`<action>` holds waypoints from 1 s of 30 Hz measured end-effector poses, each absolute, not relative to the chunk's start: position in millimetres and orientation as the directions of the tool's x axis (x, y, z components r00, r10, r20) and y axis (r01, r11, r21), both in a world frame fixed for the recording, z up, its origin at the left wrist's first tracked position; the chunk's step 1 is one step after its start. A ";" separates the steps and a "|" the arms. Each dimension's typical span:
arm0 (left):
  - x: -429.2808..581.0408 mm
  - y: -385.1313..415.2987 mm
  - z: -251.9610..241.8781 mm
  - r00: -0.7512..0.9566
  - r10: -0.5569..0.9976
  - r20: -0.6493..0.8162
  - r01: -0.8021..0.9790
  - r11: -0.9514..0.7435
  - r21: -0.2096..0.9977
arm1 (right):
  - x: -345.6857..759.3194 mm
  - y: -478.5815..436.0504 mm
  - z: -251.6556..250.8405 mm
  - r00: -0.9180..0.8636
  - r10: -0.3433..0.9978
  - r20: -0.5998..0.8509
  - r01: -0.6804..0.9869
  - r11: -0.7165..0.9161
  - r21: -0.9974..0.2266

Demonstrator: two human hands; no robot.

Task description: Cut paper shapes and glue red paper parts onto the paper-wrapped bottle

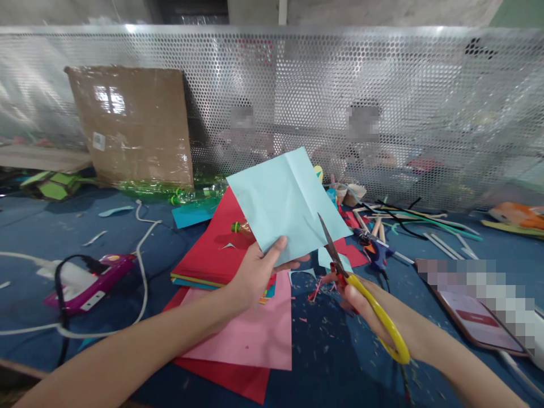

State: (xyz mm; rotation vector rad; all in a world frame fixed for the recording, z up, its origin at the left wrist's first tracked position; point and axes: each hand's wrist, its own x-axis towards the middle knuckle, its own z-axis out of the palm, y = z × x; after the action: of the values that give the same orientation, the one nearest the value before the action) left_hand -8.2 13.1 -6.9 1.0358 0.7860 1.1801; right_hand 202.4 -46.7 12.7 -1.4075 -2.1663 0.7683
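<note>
Pale-blue paper (280,198) pinched in left hand (253,277), thumb on top, held above the table (340,368). Right hand (359,309) grips yellow scissors (359,285), blades up by the paper's lower right; contact unclear from where I stand. Beneath: red sheets (208,249), pink sheet (259,345). Right: phone (480,326), screen text illegible. Beyond: cardboard (140,124) against mesh (306,113), white label (99,141) too small to read.

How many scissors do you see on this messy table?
1. The scissors are in the right hand, by the pale blue sheet in the left hand. More could be hidden under the clutter on the table.
</note>
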 end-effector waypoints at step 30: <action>-9.0 13.3 -4.6 0.235 0.971 0.036 -0.390 0.060 0.919 | 197.7 -38.0 -2.9 -0.316 0.937 0.150 0.644 0.327 -0.691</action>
State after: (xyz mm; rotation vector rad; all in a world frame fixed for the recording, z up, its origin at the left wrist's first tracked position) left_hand -9.0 13.3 -4.6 1.0045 0.7476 1.1900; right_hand 197.7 -38.0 -2.9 -1.3857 -2.0594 0.7124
